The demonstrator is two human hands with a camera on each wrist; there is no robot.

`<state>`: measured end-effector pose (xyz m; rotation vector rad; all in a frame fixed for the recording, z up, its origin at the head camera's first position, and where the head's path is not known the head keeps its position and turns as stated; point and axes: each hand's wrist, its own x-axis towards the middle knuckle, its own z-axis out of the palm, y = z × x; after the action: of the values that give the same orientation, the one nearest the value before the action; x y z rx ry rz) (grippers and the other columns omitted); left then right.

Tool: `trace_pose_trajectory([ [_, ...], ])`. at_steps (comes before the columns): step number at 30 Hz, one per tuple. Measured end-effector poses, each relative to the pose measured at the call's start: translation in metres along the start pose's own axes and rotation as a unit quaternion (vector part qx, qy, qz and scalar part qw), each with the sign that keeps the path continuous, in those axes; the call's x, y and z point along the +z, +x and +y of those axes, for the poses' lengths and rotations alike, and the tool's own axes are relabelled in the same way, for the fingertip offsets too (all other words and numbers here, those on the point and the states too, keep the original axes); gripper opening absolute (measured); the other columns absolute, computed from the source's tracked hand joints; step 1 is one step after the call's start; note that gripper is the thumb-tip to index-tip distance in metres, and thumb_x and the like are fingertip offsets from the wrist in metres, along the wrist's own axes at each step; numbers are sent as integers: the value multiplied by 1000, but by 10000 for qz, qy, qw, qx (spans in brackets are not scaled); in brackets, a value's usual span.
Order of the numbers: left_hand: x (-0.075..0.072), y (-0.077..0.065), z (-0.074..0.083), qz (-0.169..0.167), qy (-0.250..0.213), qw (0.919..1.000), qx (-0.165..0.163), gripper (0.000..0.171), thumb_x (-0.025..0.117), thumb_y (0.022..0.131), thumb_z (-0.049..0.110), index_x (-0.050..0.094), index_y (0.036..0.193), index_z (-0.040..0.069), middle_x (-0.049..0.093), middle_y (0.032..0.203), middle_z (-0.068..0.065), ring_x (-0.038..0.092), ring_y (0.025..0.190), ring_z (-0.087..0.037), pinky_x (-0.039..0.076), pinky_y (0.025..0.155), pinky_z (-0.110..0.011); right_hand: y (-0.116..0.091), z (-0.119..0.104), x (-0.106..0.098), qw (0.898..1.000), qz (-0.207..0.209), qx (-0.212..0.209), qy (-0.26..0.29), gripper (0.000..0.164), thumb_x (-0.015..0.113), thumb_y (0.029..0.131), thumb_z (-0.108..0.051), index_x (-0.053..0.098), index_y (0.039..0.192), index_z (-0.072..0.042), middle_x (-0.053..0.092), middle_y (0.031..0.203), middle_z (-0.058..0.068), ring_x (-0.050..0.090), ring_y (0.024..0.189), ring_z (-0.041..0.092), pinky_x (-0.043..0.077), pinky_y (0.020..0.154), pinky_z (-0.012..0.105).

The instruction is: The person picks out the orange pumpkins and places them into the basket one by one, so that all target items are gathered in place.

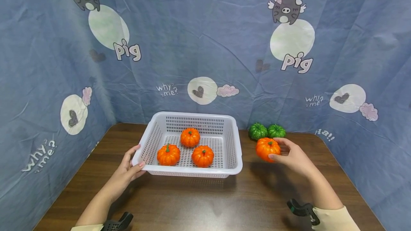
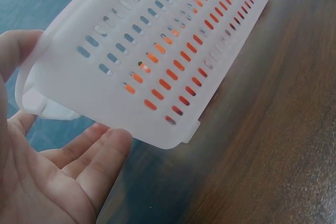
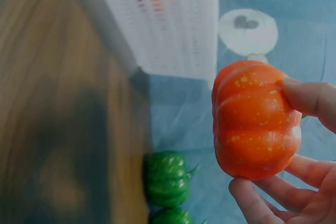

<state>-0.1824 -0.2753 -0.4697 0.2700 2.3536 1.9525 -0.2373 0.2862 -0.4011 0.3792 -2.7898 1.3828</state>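
My right hand pinches a small orange pumpkin between thumb and fingers. In the right wrist view the pumpkin is held above the table, beside the basket. My left hand grips the near left corner of a white slotted plastic basket, thumb over the rim and fingers at its side and underneath. Inside the basket sit an orange pumpkin at the back, another at the front left and a third at the front right.
Two green pumpkins, one on the left and one on the right, stand at the table's back edge, right of the basket. A blue printed cloth hangs behind and along both sides of the brown wooden table.
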Motion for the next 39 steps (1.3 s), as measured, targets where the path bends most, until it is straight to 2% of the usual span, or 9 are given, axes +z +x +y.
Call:
trace_pose_trajectory([
  [8, 0, -1, 2, 44, 29, 10000, -26, 68, 50, 106, 18, 6, 157, 20, 24, 153, -32, 52, 124, -23, 50, 98, -37, 7, -19, 4, 9999, 45, -37, 105, 69, 80, 87, -25, 48, 143, 0, 60, 130, 22, 60, 114, 35, 53, 82, 32],
  [16, 2, -2, 2, 28, -21, 10000, -31, 68, 50, 105, 17, 6, 157, 19, 25, 152, -33, 52, 123, -21, 51, 97, -35, 14, -33, 11, 9995, -152, 40, 291, 73, 80, 86, -30, 46, 144, -1, 56, 134, 22, 59, 116, 38, 55, 83, 38],
  [22, 3, 0, 2, 8, -57, 10000, -16, 68, 51, 105, 18, 7, 157, 20, 24, 153, -32, 51, 126, -29, 50, 97, -35, 22, -45, 17, 9992, -185, 140, 329, 74, 81, 85, -34, 47, 144, -5, 55, 137, 19, 59, 116, 37, 55, 85, 40],
  [29, 3, -1, 2, 60, -74, 10000, -12, 69, 52, 105, 18, 7, 157, 20, 24, 152, -33, 55, 120, -18, 51, 96, -33, 40, -59, 23, 9987, -329, 180, 339, 75, 81, 85, -37, 48, 145, -7, 54, 138, 18, 57, 117, 37, 55, 84, 42],
  [35, 2, -1, 0, 26, -117, 9999, 31, 69, 52, 105, 17, 6, 157, 19, 25, 151, -34, 54, 121, -20, 51, 96, -30, 53, -68, 29, 9987, -404, 142, 275, 72, 81, 84, -35, 50, 143, -6, 54, 138, 17, 54, 119, 38, 56, 84, 42],
  [39, 1, -1, 0, 20, -134, 9999, 45, 68, 51, 105, 17, 6, 157, 19, 25, 151, -34, 55, 118, -14, 50, 94, -26, 63, -76, 31, 9985, -501, -29, 203, 70, 80, 86, -32, 49, 142, -2, 54, 137, 20, 56, 117, 40, 56, 84, 43],
])
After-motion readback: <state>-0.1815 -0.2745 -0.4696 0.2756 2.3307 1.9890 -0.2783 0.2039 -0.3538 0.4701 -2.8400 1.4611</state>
